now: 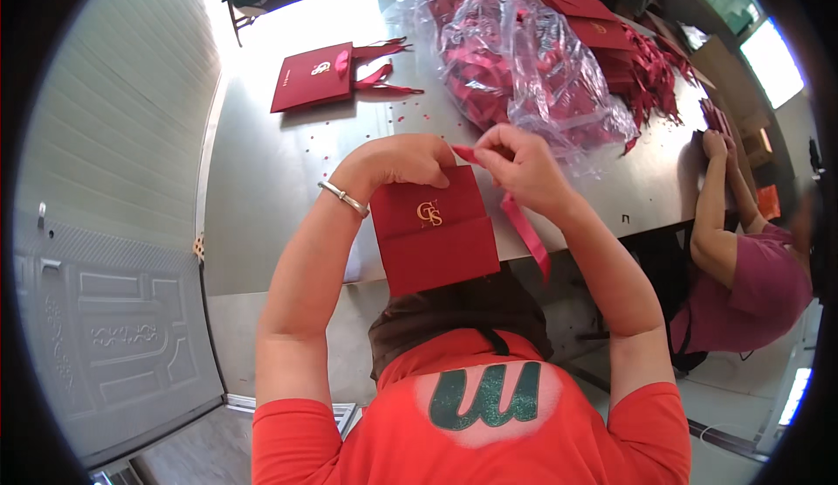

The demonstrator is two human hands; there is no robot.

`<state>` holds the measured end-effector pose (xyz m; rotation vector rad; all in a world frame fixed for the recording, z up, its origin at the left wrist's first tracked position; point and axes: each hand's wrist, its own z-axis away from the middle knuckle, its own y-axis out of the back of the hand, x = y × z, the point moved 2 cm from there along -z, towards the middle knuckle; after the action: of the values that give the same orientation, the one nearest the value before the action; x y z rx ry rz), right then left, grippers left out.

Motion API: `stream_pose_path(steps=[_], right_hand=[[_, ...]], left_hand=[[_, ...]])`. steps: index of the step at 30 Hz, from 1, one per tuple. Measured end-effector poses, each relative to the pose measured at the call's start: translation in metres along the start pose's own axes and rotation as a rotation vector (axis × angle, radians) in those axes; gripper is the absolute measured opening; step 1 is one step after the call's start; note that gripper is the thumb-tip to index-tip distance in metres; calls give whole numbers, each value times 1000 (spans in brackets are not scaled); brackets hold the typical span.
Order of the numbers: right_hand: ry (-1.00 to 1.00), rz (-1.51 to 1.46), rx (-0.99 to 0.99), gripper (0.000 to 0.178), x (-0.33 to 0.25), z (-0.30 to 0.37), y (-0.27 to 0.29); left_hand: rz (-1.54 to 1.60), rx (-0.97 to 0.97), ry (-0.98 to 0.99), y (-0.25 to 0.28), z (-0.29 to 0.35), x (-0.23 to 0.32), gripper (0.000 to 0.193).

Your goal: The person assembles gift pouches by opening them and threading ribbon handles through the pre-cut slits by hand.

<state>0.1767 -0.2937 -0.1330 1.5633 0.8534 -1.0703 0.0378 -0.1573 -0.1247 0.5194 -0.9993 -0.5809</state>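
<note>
A dark red paper gift bag (434, 254) with a gold emblem is in front of me at the table's near edge, its lower part over my lap. My left hand (417, 158) grips its far edge, thumb on the front face and the other fingers curled out of sight behind it. Beside the bag's far right corner, my right hand (525, 169) pinches a red ribbon (465, 152) that stretches toward the left hand. A loose ribbon end (527, 236) hangs below the right hand, to the right of the bag.
On the metal table (262, 188), a finished-looking red bag with ribbon handles (312, 79) lies at far left. A clear plastic sack of red ribbons (524, 57) sits at the back, beside stacked red bags (587, 24). Small red scraps are scattered about. Another person (742, 284) works at right.
</note>
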Motion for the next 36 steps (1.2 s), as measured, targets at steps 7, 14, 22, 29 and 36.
stream_pose_path(steps=[7, 14, 22, 29, 36], right_hand=[[213, 493, 180, 14, 32, -5, -16], [177, 669, 234, 16, 32, -12, -26], [-77, 182, 137, 14, 12, 10, -12], [-96, -55, 207, 18, 9, 15, -14], [-23, 69, 131, 14, 12, 23, -23]], left_hand=[[551, 79, 6, -17, 23, -35, 26], [564, 127, -2, -21, 17, -38, 27], [718, 83, -114, -25, 18, -31, 31], [875, 99, -137, -34, 11, -33, 39], [974, -87, -159, -38, 12, -28, 41]])
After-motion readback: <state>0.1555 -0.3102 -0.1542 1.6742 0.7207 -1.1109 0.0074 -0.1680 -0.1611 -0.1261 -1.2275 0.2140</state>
